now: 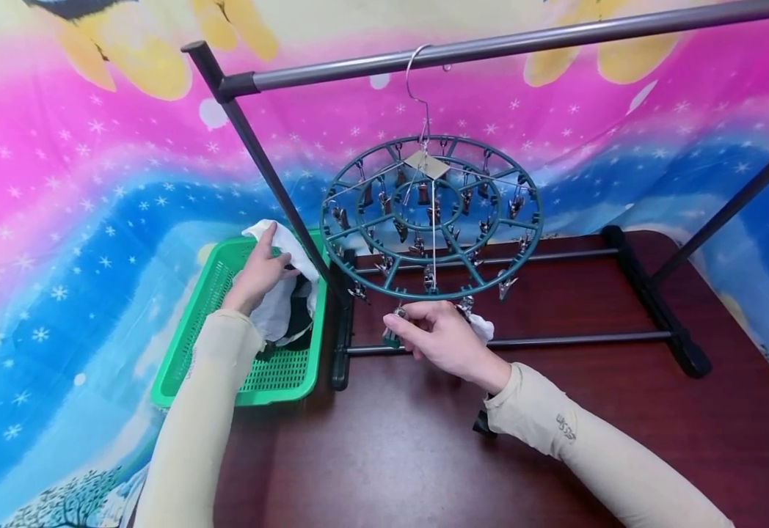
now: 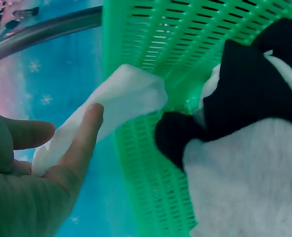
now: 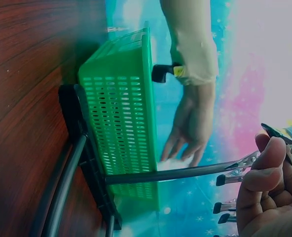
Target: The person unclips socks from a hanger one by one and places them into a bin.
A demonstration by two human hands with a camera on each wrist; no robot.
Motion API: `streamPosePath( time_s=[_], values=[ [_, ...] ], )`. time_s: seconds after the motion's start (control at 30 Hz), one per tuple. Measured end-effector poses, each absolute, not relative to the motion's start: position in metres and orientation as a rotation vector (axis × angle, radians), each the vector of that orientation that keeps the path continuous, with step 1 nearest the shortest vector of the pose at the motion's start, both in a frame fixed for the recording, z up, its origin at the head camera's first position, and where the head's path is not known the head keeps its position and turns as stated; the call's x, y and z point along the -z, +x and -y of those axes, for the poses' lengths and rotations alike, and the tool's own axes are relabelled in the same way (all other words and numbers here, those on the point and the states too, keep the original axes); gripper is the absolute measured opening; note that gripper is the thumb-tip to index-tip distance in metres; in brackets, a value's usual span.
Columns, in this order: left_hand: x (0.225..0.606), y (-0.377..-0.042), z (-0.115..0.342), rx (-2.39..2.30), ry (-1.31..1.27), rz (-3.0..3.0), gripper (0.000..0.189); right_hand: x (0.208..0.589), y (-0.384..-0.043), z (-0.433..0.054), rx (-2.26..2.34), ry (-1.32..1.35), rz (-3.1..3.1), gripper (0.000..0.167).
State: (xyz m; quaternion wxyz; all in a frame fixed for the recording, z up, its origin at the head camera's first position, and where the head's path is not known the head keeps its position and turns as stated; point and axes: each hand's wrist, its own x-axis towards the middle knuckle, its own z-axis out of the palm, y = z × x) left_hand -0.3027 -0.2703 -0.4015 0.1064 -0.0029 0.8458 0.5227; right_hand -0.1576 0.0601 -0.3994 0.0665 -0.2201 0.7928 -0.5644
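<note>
In the head view my left hand is over the green basket, its index finger laid along a white sock-like cloth. The left wrist view shows the cloth stretching past the basket's rim, its near end behind my fingers. Grey and black clothes lie inside the basket. My right hand pinches a metal clip with dark tips, at the near edge of the round green clip hanger. Thumb and fingertips squeeze the clip in the right wrist view.
The hanger hooks onto the top bar of a dark metal rack, with several clips dangling from its rings. Behind my right hand a small white piece hangs by a clip. The rack stands on a reddish-brown table before a colourful cloth backdrop.
</note>
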Motion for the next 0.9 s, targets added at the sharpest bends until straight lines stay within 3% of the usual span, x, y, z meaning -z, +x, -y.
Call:
streamPosePath(
  time_s=[0.43, 0.9],
  values=[
    [0.428, -0.305, 0.308, -0.755, 0.021, -2.661, 0.073, 0.396, -0.155, -0.06, 1.694, -0.649, -2.39, 0.026],
    [0.436, -0.298, 0.317, -0.4, -0.252, -2.866, 0.062, 0.396, -0.156, -0.062, 1.691, -0.668, -2.383, 0.025]
  ],
)
